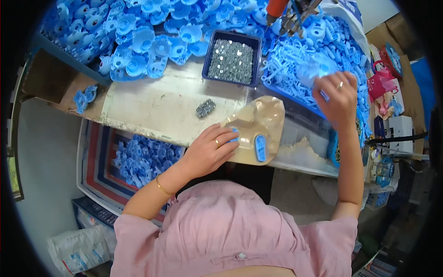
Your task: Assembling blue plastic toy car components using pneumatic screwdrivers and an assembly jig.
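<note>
My left hand [213, 150] rests at the left edge of a tan, shiny moulded pad [247, 117]. Its fingers are curled over a small blue plastic piece [235, 134], mostly covered by the fingertips. A separate oblong blue plastic part [260, 147] lies on the pad's right side, apart from both hands. My right hand [338, 96] is raised at the right, over the edge of a tray heaped with light blue plastic parts [288, 67]. Between its bent fingers shows a bit of a small blue plastic piece [324, 95].
A dark blue tray [206, 76] of small metal screws stands behind the pad, with a loose screw pile [206, 108] left of it. Blue animal-shaped shells [143, 39] cover the back. A tool with a red-orange body [276, 10] hangs above. More blue parts [147, 159] fill a lower bin.
</note>
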A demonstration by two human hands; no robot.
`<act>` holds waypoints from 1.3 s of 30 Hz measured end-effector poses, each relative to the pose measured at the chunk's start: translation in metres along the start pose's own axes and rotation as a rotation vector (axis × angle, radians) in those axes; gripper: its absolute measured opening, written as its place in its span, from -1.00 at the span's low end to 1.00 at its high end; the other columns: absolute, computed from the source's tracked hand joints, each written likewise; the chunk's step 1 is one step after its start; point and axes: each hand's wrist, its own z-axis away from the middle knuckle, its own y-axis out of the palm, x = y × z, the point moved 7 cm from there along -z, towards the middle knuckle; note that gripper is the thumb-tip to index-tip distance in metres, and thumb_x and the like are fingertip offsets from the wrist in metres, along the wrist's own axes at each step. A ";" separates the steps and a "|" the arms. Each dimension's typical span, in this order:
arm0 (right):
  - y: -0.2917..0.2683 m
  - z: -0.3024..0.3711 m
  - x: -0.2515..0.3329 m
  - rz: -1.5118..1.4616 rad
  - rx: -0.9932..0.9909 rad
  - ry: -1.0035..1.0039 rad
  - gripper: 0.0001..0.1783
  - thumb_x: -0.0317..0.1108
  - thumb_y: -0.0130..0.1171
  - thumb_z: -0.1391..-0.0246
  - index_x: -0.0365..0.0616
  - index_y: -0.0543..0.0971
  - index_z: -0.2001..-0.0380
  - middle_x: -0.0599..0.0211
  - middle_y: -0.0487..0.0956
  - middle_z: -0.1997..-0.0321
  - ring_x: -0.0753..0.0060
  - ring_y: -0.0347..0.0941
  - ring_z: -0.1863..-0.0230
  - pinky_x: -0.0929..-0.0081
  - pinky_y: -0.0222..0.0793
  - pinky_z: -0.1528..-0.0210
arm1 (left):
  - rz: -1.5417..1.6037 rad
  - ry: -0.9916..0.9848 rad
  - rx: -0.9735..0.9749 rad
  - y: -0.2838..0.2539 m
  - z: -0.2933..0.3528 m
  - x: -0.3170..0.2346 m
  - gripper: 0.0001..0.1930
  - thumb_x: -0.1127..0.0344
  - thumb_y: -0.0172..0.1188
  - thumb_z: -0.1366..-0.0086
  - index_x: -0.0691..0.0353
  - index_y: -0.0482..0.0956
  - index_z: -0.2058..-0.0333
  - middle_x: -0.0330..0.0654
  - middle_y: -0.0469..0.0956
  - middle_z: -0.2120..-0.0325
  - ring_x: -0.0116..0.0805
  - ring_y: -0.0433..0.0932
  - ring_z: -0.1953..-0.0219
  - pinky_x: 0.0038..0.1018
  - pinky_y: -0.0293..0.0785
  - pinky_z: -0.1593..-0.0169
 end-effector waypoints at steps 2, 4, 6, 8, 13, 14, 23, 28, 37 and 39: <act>-0.009 0.011 0.053 -0.175 -0.013 -0.092 -0.73 -0.54 0.42 0.28 -0.07 0.63 0.40 0.44 0.53 0.49 0.34 0.47 0.42 0.37 0.34 0.23 | -0.021 0.011 0.003 -0.002 0.005 -0.003 -0.77 0.34 0.28 -0.18 0.19 0.59 0.16 -0.17 0.56 0.05 -0.17 0.50 -0.07 -0.13 0.36 -0.26; -0.005 0.024 0.100 -0.242 0.049 -0.115 -0.75 -0.50 0.38 0.19 -0.07 0.67 0.33 0.46 0.53 0.46 0.41 0.44 0.45 0.45 0.32 0.38 | -0.047 0.034 0.003 -0.001 0.007 -0.005 -0.78 0.35 0.27 -0.17 0.19 0.59 0.18 -0.19 0.58 0.09 -0.19 0.52 -0.04 -0.15 0.37 -0.25; 0.011 0.032 0.135 -0.306 0.181 -0.087 -0.73 -0.48 0.31 0.10 -0.07 0.67 0.23 0.46 0.56 0.36 0.44 0.46 0.42 0.47 0.32 0.45 | -0.040 0.071 -0.024 0.000 0.009 -0.006 -0.80 0.37 0.24 -0.14 0.20 0.59 0.22 -0.21 0.58 0.15 -0.23 0.54 0.01 -0.19 0.39 -0.23; 0.038 0.039 0.157 -0.345 0.255 0.026 -0.71 -0.48 0.27 0.06 -0.08 0.65 0.18 0.44 0.58 0.30 0.40 0.49 0.36 0.43 0.39 0.40 | -0.062 0.093 -0.013 0.003 0.009 -0.006 -0.80 0.38 0.23 -0.12 0.21 0.59 0.24 -0.22 0.58 0.19 -0.25 0.55 0.06 -0.23 0.42 -0.20; 0.064 0.050 0.165 -0.469 0.385 0.182 -0.62 -0.48 0.21 0.03 -0.08 0.60 0.06 0.41 0.61 0.12 0.28 0.56 0.18 0.35 0.53 0.24 | -0.070 0.109 -0.020 0.002 0.016 -0.005 -0.74 0.41 0.29 -0.11 0.21 0.63 0.18 -0.21 0.61 0.13 -0.20 0.59 0.03 -0.23 0.48 -0.16; 0.066 0.053 0.161 -0.492 0.445 0.192 -0.60 -0.48 0.20 0.04 -0.08 0.59 0.05 0.40 0.61 0.10 0.27 0.57 0.14 0.35 0.54 0.21 | -0.071 0.103 -0.021 0.002 0.018 -0.004 -0.74 0.41 0.29 -0.11 0.21 0.63 0.18 -0.21 0.61 0.13 -0.20 0.59 0.03 -0.23 0.48 -0.16; 0.065 0.058 0.174 -0.342 0.585 0.103 -0.56 -0.44 0.13 0.00 -0.04 0.58 -0.02 0.42 0.62 0.08 0.35 0.54 0.11 0.39 0.56 0.18 | -0.055 0.131 -0.047 0.001 0.021 -0.004 -0.75 0.43 0.30 -0.09 0.21 0.62 0.20 -0.21 0.62 0.16 -0.23 0.62 0.08 -0.27 0.55 -0.10; 0.082 0.061 0.161 -0.385 0.693 0.082 -0.55 -0.42 0.11 -0.02 -0.06 0.58 -0.04 0.39 0.63 0.11 0.34 0.54 0.12 0.37 0.55 0.18 | -0.019 0.115 -0.043 0.005 0.018 -0.005 -0.74 0.44 0.31 -0.08 0.20 0.62 0.20 -0.21 0.62 0.17 -0.22 0.61 0.09 -0.27 0.55 -0.10; 0.071 0.072 0.032 -0.596 0.246 0.585 -0.77 -0.35 0.32 -0.07 -0.10 0.66 0.17 0.25 0.63 0.27 0.20 0.59 0.29 0.37 0.52 0.20 | 0.013 0.113 -0.072 -0.008 0.008 -0.016 -0.71 0.46 0.33 -0.04 0.17 0.64 0.19 -0.24 0.62 0.18 -0.20 0.59 0.17 -0.30 0.56 0.08; 0.063 0.086 -0.029 -0.279 0.144 0.750 -0.82 -0.29 0.34 -0.07 -0.08 0.65 0.26 0.28 0.62 0.30 0.23 0.58 0.33 0.35 0.49 0.27 | 0.014 0.121 -0.061 -0.008 -0.003 -0.019 -0.71 0.47 0.32 -0.04 0.17 0.64 0.20 -0.25 0.62 0.18 -0.22 0.58 0.18 -0.32 0.56 0.11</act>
